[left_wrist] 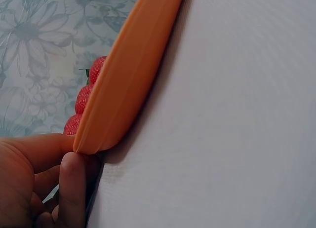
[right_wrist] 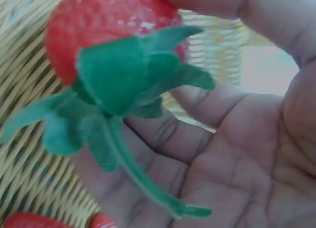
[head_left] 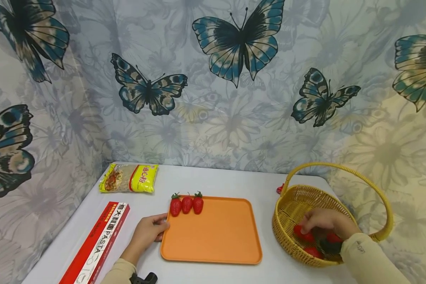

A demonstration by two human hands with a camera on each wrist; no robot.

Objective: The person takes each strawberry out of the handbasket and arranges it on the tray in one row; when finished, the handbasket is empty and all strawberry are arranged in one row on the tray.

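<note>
My left hand [head_left: 149,232] pinches the left rim of an orange tray [head_left: 213,236], thumb and fingers at its edge in the left wrist view. Three red strawberries [head_left: 187,205] lie side by side at the tray's far left corner, their green leaves reaching past the rim. Inside a yellow wicker basket [head_left: 282,232] on the right, my right hand [head_left: 328,221] holds another strawberry [right_wrist: 113,20] between thumb and fingers. Its green leaf cap and stem face the palm in the right wrist view. More strawberries [head_left: 313,252] lie in the basket below the hand, partly hidden by it.
A red and white pasta box [head_left: 99,240] lies to the left of the tray. Behind it is a yellow bag of noodles [head_left: 129,178]. The basket's tall handle [head_left: 340,167] arches over the right forearm. Butterfly-patterned cloth [head_left: 230,130] hangs behind the white table.
</note>
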